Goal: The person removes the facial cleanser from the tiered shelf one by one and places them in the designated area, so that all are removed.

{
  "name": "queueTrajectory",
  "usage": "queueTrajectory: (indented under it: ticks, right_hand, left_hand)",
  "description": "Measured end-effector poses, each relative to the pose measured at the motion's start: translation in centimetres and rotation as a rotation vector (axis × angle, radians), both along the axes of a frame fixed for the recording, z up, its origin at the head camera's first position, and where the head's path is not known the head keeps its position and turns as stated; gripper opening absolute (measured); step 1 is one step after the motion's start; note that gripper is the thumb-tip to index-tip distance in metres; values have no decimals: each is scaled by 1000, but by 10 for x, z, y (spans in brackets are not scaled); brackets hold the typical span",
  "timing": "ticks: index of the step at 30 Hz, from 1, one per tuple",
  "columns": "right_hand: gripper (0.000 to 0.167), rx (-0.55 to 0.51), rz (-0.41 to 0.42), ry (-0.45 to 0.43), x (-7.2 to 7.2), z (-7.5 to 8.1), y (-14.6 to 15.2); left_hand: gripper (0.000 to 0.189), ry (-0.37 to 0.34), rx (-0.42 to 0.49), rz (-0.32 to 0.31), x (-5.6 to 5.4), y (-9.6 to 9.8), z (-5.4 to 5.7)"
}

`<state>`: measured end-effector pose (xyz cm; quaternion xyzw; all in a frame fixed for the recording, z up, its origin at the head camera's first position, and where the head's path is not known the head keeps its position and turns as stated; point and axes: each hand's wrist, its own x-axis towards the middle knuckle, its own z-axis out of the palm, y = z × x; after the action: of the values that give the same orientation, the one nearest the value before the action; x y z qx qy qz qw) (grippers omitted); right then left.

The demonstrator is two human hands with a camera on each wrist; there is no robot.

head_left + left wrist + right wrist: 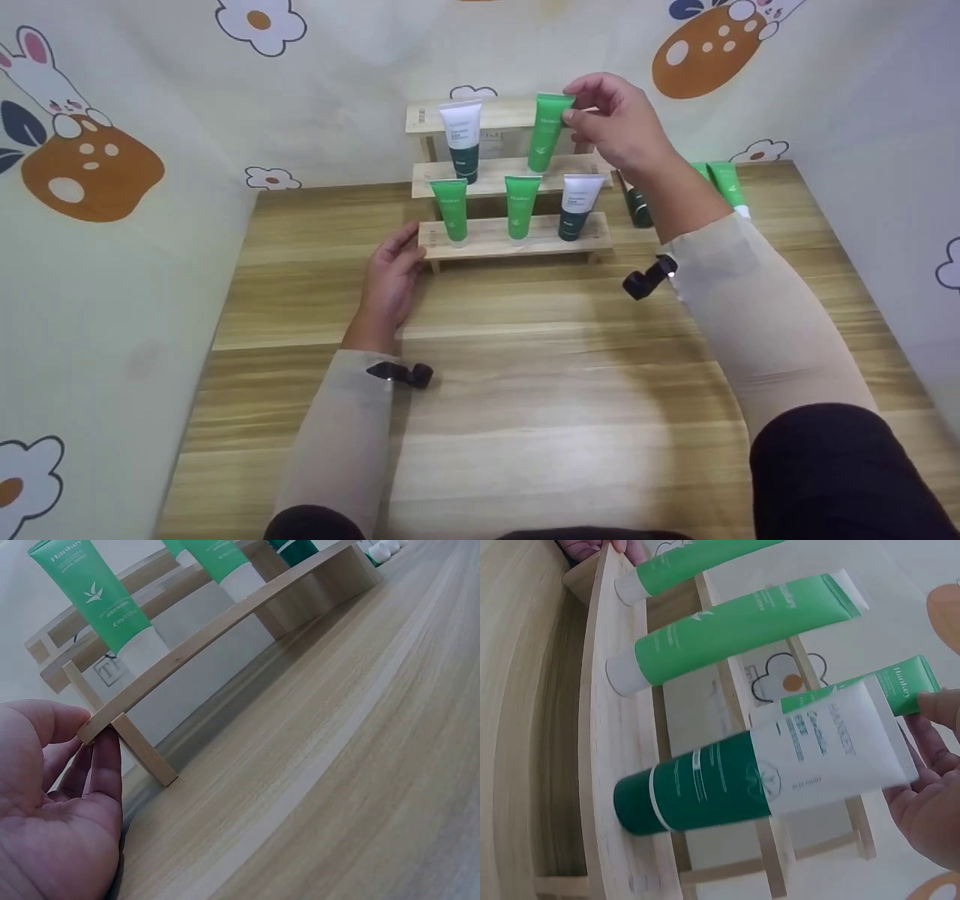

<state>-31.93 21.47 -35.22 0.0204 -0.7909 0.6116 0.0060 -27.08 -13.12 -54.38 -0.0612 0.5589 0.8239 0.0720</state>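
Five tubes are counted on the stepped wooden rack. A green tube, at twelve o'clock, is pinched by the right hand; the rack's corner is touched by the left hand, fingers relaxed.

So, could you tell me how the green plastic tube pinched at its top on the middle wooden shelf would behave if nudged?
The green plastic tube stands tall on its narrow cap, so it probably tips easily. The right hand pinches its flat top end; it seems light and squashy.

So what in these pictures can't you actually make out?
- Small print on the white-and-dark-green tube: blurred, right wrist view.
- Tubes lying on the wooden table behind the right hand: forearm hides them, head view.
- Left hand: cut off by the frame edge, left wrist view.
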Motion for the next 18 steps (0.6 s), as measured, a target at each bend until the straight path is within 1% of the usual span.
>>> queueTrajectory:
  ticks: [4, 9, 16, 18]
  right_hand:
    - [26, -31, -23, 25, 4, -3, 16]
    - [27, -73, -57, 20, 10, -6, 35]
    - [29, -124, -100, 45, 23, -9, 58]
    - [29, -157, -114, 40, 27, -9, 64]
  left_hand:
    - [55, 5, 7, 0, 1, 1, 0]
    - [56, 7, 19, 0, 1, 0, 1]
    - [55, 2, 17, 1, 2, 0, 1]
    - [55, 1, 5, -2, 2, 0, 1]
